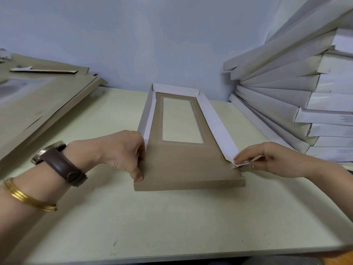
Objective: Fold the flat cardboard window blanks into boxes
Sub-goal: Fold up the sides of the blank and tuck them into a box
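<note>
A brown cardboard window blank [183,161] lies lengthwise in the middle of the table, its clear rectangular window [181,121] toward the far end. Its white-backed far wall and both long side walls stand folded up; the near flap lies flat. My left hand [122,152] grips the near end of the left side wall, thumb pressed on the brown panel. My right hand [267,159] pinches the small white corner tab [241,163] at the near end of the right wall.
A pile of flat brown blanks [38,100] lies on the left of the pale green table [172,222]. A leaning stack of folded white boxes [305,92] fills the right side. A grey wall stands close behind.
</note>
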`<state>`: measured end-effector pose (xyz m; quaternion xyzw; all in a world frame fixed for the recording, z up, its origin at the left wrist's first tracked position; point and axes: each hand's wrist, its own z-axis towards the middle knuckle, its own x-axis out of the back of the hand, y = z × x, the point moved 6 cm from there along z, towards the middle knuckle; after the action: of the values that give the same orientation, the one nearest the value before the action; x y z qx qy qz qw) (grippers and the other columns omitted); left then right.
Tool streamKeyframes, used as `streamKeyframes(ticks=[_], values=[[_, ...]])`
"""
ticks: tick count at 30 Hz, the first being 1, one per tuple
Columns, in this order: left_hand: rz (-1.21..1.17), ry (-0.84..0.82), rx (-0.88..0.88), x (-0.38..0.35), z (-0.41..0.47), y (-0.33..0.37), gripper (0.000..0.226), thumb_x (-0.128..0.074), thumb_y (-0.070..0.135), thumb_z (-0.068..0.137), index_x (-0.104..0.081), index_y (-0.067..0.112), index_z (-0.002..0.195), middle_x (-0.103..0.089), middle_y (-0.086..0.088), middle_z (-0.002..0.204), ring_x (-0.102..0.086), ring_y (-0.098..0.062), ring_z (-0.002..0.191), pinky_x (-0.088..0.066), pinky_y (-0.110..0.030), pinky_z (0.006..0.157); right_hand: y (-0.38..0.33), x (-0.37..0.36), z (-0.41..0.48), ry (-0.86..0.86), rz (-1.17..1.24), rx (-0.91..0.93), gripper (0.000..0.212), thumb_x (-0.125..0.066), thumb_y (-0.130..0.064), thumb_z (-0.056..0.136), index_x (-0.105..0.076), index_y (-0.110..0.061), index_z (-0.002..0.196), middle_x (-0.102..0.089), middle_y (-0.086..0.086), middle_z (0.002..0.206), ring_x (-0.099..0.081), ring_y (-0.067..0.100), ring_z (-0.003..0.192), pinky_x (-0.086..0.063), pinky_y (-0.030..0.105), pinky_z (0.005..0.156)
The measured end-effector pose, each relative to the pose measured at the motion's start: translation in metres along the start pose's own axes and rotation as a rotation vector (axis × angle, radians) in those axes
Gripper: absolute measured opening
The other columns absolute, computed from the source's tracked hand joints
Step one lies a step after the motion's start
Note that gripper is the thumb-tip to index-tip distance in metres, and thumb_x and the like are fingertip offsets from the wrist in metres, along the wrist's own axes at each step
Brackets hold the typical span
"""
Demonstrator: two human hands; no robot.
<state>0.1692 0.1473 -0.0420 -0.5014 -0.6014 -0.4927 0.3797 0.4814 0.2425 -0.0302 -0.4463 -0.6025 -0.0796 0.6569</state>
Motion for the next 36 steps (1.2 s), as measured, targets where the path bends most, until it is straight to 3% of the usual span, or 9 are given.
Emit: streamKeyframes(ticks=[4,9,11,17,23,26,29,32,36], values=[[0.004,0.006,0.012,0.002,0.003,0.001,0.054,-0.085,0.041,0.060,-0.066,0.017,0.105,-0.060,0.005,0.104,-0.061,-0.012,0.089,-0.050,-0.019,0.070,-0.005,0.000,0.002,0.007,-0.012,0.000,0.043,-0.053,0.012,0.089,-0.071,-0.023,0.104,-0.068,-0.008,0.113,-0.061,0.007,0.109,-0.047,0.013,0.089],[-0.008,-0.007,0.021,0.001,0.003,0.001,0.051,-0.085,0.040,0.060,-0.067,0.017,0.102,-0.060,0.005,0.104,-0.061,-0.012,0.090,-0.052,-0.023,0.075,-0.001,0.007,0.000,0.000,0.132,-0.019,0.039,-0.057,0.013,0.088,-0.072,-0.017,0.106,-0.071,-0.008,0.097,-0.065,0.011,0.087,-0.052,0.025,0.086],[-0.004,-0.011,0.019,0.001,0.003,0.001,0.051,-0.085,0.040,0.060,-0.067,0.016,0.101,-0.061,0.004,0.104,-0.061,-0.013,0.091,-0.053,-0.025,0.077,0.002,0.005,-0.001,-0.011,0.226,-0.020,0.034,-0.061,0.011,0.086,-0.074,-0.016,0.104,-0.068,-0.007,0.109,-0.066,0.014,0.085,-0.053,0.024,0.084],[0.007,-0.019,0.016,0.000,0.003,0.001,0.051,-0.085,0.040,0.059,-0.068,0.016,0.101,-0.062,0.002,0.104,-0.062,-0.014,0.091,-0.054,-0.026,0.076,0.007,0.001,0.001,-0.006,0.270,-0.054,0.019,-0.074,-0.018,0.077,-0.080,-0.024,0.093,-0.067,-0.004,0.117,-0.067,0.016,0.102,-0.052,0.027,0.094],[0.007,-0.015,0.016,0.000,0.004,0.000,0.052,-0.086,0.039,0.059,-0.067,0.016,0.101,-0.062,0.003,0.105,-0.061,-0.013,0.090,-0.052,-0.023,0.073,0.012,-0.001,0.005,0.021,0.290,-0.099,0.040,-0.058,-0.037,0.083,-0.072,-0.002,0.098,-0.073,0.011,0.089,-0.067,0.019,0.078,-0.055,0.026,0.079],[0.007,-0.012,0.013,0.000,0.004,0.001,0.052,-0.086,0.039,0.059,-0.066,0.016,0.102,-0.061,0.003,0.105,-0.061,-0.013,0.089,-0.052,-0.023,0.072,0.012,-0.006,0.008,0.051,0.277,-0.103,0.036,-0.052,-0.030,0.093,-0.066,0.003,0.097,-0.071,0.013,0.075,-0.068,0.019,0.072,-0.055,0.025,0.072],[0.008,-0.007,0.011,0.000,0.004,0.000,0.052,-0.086,0.040,0.059,-0.066,0.016,0.101,-0.061,0.003,0.104,-0.061,-0.012,0.087,-0.051,-0.022,0.071,0.012,-0.006,0.010,0.122,0.277,-0.095,0.027,-0.048,-0.018,0.099,-0.064,0.004,0.099,-0.071,0.017,0.084,-0.069,0.022,0.074,-0.057,0.030,0.072],[0.008,-0.004,0.011,0.000,0.005,0.001,0.052,-0.086,0.040,0.059,-0.067,0.015,0.101,-0.062,0.002,0.104,-0.062,-0.013,0.086,-0.052,-0.023,0.071,0.010,-0.007,0.009,0.244,0.282,-0.089,0.024,-0.052,-0.013,0.097,-0.064,0.007,0.092,-0.072,0.004,0.075,-0.070,0.018,0.069,-0.057,0.025,0.068],[-0.003,-0.012,0.005,-0.001,0.005,0.000,0.051,-0.087,0.039,0.059,-0.067,0.015,0.099,-0.063,0.001,0.104,-0.062,-0.014,0.087,-0.053,-0.025,0.073,0.002,-0.012,0.003,0.376,0.146,-0.080,0.019,-0.058,-0.017,0.095,-0.068,-0.014,0.079,-0.072,-0.001,0.072,-0.070,0.014,0.068,-0.054,0.027,0.072]])
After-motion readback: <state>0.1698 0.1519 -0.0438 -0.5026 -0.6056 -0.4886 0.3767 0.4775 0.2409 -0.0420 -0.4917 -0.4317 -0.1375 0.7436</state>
